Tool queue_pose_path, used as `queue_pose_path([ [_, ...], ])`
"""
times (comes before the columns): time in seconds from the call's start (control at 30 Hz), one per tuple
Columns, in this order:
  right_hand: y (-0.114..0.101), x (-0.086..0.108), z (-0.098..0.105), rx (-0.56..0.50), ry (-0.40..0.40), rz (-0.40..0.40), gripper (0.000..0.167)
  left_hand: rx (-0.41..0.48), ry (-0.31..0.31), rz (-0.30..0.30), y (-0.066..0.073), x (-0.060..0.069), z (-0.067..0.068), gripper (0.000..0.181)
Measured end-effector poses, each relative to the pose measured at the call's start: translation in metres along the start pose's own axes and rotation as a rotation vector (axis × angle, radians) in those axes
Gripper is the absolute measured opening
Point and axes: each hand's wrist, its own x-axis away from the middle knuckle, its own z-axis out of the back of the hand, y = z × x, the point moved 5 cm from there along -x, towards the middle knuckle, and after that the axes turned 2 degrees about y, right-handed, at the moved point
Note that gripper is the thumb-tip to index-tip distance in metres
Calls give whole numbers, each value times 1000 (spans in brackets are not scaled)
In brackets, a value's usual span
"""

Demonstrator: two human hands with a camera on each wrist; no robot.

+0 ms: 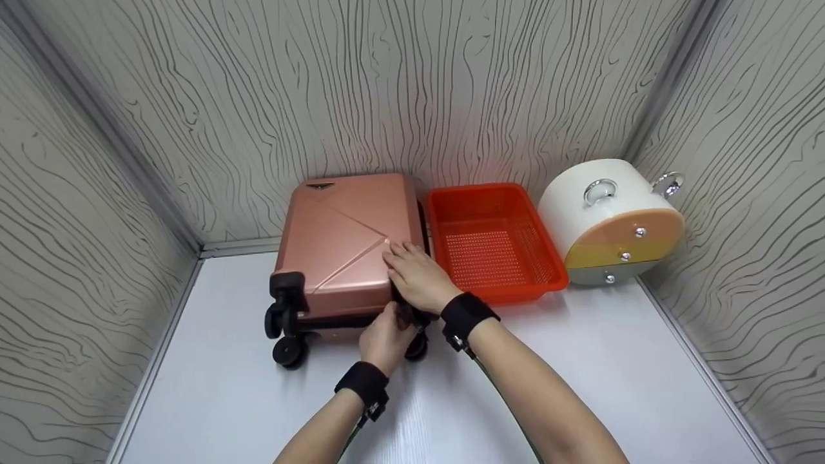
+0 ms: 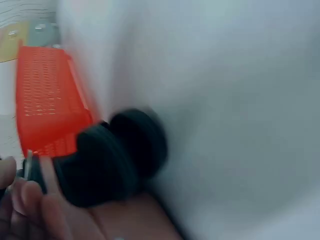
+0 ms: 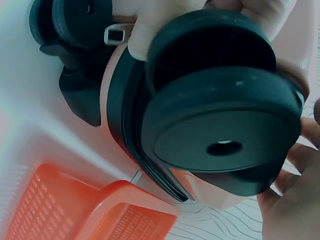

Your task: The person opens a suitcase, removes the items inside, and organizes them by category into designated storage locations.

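A pink hard-shell suitcase [image 1: 348,235] lies flat, its black wheels [image 1: 288,352] toward me. My right hand [image 1: 420,278] rests on its near right corner, fingers stretched over the lid. In the right wrist view, that hand's fingertips [image 3: 296,156] touch the shell beside a large black wheel [image 3: 225,135]. My left hand [image 1: 385,341] is at the near side below that corner, fingers curled. A small metal zipper pull [image 3: 117,34] shows by its thumb in the right wrist view, and the hand appears to pinch it. The wheel partly hides this grip.
Right of the suitcase stands a red perforated plastic basket [image 1: 493,293]. Beyond it is a white rounded drawer box [image 1: 596,177] with orange, yellow and grey-green drawers and clear ring-shaped ears. Wood-grain panels [image 1: 399,90] wall in the white table [image 1: 213,386].
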Motion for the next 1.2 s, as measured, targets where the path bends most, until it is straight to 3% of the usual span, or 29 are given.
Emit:
queue_pose_path([
  [0.07,-1,0,-2,8,-10,-1,51,-76,4,-10,-4,2,0,32],
  [0.13,-1,1,-3,13,-8,-2,51,-90,-38,17,-9,3,-2,40],
  [0.2,-2,1,-4,20,-7,-7,51,-18,-108,82,-14,4,-4,47],
  [0.33,-4,1,-4,23,-4,-12,51,233,-212,211,-20,5,-10,47],
  [0.43,-6,1,-6,28,-12,-11,52,358,-237,268,-21,6,-12,35],
  [0.5,-8,2,-7,39,-24,-14,53,369,-243,286,-22,7,-12,27],
  [0.6,-10,4,-6,50,-21,-19,56,309,-237,254,-20,8,-10,19],
  [0.77,-11,5,-6,92,-19,-31,69,94,-202,125,-12,5,-5,24],
  [0.9,-11,6,-9,139,-18,-15,81,58,-204,101,-10,4,-5,25],
  [1.03,-11,7,-11,160,0,-18,81,-2,-193,65,-5,6,-6,18],
  [1.2,-14,10,-12,153,10,-38,77,-129,-134,-47,1,9,-3,15],
])
